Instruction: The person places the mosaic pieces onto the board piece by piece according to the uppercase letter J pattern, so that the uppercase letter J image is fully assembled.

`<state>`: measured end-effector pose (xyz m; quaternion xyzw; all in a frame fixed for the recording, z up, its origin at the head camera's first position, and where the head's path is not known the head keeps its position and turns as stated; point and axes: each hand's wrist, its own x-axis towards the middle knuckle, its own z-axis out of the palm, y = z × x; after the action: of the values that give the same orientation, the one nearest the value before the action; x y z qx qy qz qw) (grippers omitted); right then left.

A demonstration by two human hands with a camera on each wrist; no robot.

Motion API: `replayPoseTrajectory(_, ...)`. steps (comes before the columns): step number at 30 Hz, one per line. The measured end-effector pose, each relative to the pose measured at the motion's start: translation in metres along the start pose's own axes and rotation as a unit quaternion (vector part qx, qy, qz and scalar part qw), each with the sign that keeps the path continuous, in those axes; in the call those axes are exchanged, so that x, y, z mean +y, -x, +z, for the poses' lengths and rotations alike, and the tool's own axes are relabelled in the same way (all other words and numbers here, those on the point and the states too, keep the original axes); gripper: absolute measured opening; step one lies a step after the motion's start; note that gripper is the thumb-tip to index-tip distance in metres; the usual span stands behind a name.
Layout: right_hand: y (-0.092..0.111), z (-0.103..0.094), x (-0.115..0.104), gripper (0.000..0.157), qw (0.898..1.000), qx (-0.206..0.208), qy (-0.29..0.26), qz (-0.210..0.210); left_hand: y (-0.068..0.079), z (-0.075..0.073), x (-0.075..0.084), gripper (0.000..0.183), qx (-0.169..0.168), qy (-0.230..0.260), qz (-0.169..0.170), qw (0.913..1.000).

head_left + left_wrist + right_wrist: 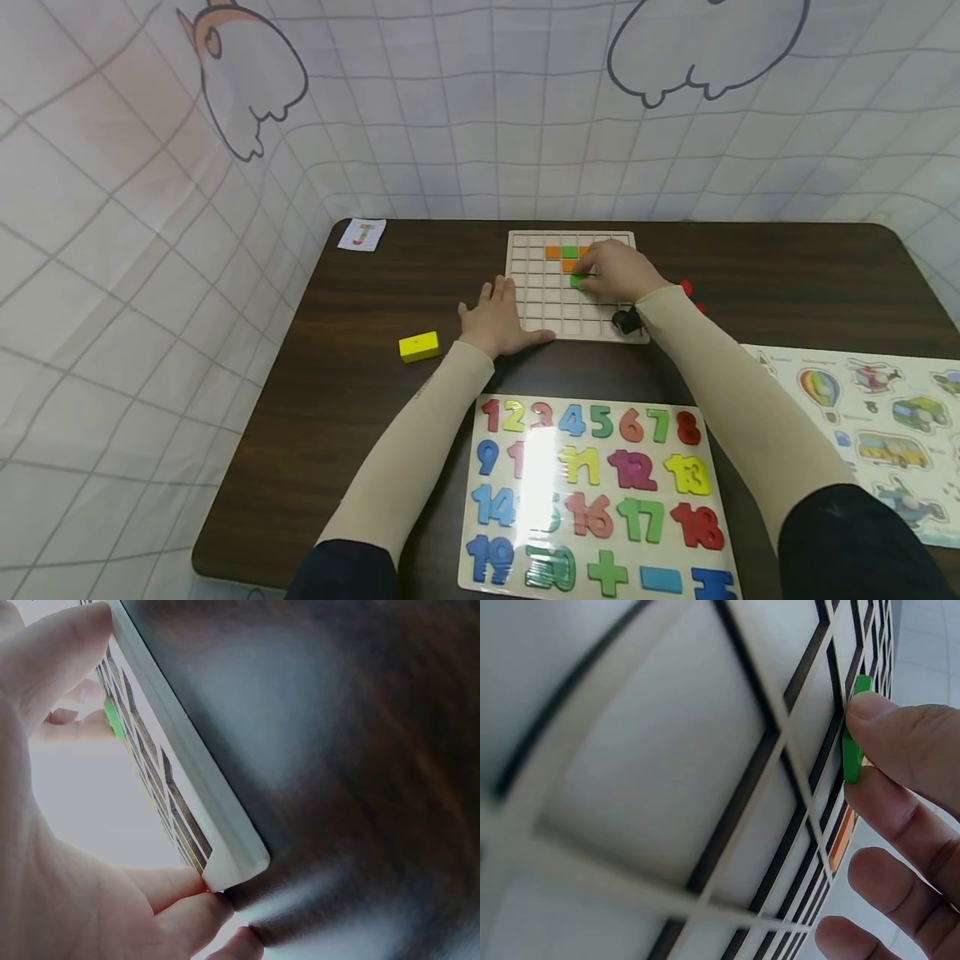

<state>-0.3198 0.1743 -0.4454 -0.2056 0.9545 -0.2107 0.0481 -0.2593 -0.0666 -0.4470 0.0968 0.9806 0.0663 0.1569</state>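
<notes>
Tile (576, 282), small and green, pinched near the middle of the pale grid board (540, 312) by the right hand (617, 271), with its forearm toward 4 o'clock. Right fingers narrowed on this tile, the others loosely bent and apart from it in the right wrist view. Seated in a cell or held just above one: cannot tell. Toward 12 o'clock from it, on the same board, a single orange tile (568, 267) and, beyond, a short row (570, 252) of orange, green and orange, partly covered by the hand at its 3 o'clock end.

At the board's 7 o'clock corner, the left hand (495, 321), fingers spread wide and touching the board's edges on both sides of that corner.

Farther out on the dark worktop (322, 467): toward 8 o'clock, a yellow block (420, 347); toward 10 o'clock, a white card (362, 234) with a small coloured figure; at 3 o'clock, red pieces (686, 287) partly hidden by the right sleeve (720, 367); at 6 o'clock, between the forearms, a number board (637, 556) under a bright glare; at 4 o'clock, a vehicle picture board (847, 400), cut off by the frame. Past 12 o'clock, a white gridded backdrop (465, 108) with outlined drawings
</notes>
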Motion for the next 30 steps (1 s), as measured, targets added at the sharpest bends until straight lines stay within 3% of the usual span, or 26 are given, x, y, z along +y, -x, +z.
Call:
replayPoseTrajectory(21,-0.001,0.000,-0.004,0.028,1.000,0.002,-0.023,0.007,0.000,0.000,0.002,0.123,0.003,0.000,0.000,1.0000)
replayPoseTrajectory(30,0.032,-0.015,0.011,0.022,1.000,0.008,-0.015,0.025,-0.001,0.000,0.002,0.123,0.002,-0.001,0.001,1.0000)
